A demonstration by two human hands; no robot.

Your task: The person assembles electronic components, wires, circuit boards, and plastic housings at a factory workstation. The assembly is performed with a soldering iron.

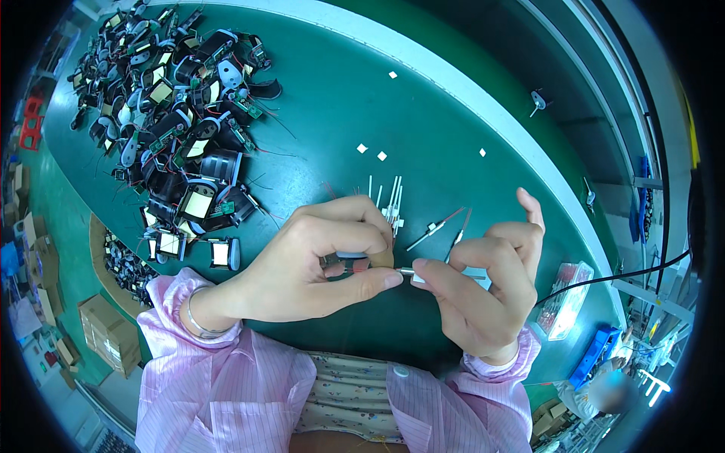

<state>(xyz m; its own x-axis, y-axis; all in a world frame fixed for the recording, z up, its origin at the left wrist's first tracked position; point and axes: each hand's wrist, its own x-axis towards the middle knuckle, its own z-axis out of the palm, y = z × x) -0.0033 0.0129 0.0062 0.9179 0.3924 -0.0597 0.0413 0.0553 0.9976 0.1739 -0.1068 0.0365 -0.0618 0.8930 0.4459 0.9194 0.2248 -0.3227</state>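
Pink striped sleeves [219, 377] of our own work coat fill the lower edge, and from them our two hands rise over the dark green bench mat [340, 113]. Starting at the left, our left hand [317, 260] is curled tight, thumb and forefinger pinched nearly closed on a small part with a reddish band [355, 265]; its exact shape is hidden by the fingers. Just to the right lies the slim silver metal pin [408, 271], its long axis running almost level from left to right, bridging the two hands so that each thumb tip touches one end. Our right hand [483, 291] pinches the pin's right end between thumb and forefinger, the remaining fingers loosely curled and the little finger raised. Both hands are equally close to the pin. Beyond the knuckles a small cluster of white-sleeved pins with red leads [393, 204] lies on the mat, and far left sits a heap of black wound coil bobbins with yellow tape [174, 128].
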